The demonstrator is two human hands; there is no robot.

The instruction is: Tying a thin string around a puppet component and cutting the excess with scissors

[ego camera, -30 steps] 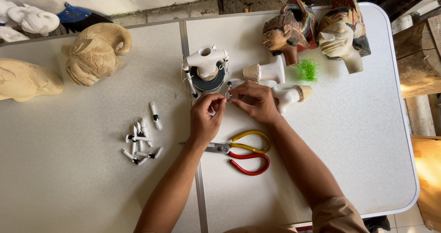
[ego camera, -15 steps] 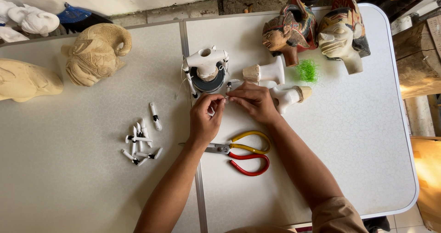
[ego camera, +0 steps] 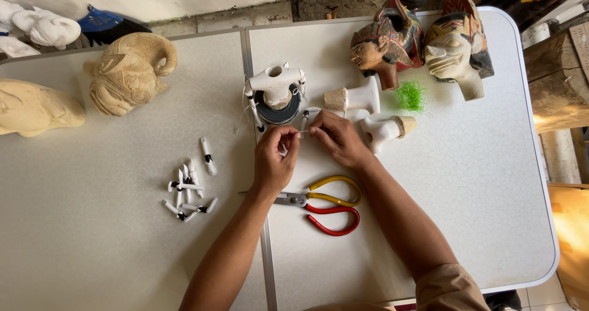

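My left hand (ego camera: pixel 274 159) and my right hand (ego camera: pixel 336 138) meet at the middle of the white table (ego camera: pixel 123 237), fingertips pinched together on a thin thread and a small white stick piece (ego camera: pixel 305 121). Just beyond them stands a white puppet torso (ego camera: pixel 275 90) with a dark round middle and thin arms hanging at its sides. Scissors (ego camera: pixel 319 203) with one yellow and one red handle lie below my hands, between my forearms.
A pile of small white arm pieces (ego camera: pixel 189 189) lies left. Two white wooden pegs (ego camera: pixel 354 98) (ego camera: pixel 385 130) and a green tuft (ego camera: pixel 410 95) sit right of the torso. Painted puppet heads (ego camera: pixel 383 41) (ego camera: pixel 457 41) stand at the back right, unpainted carved heads (ego camera: pixel 130 72) (ego camera: pixel 34 107) at the back left.
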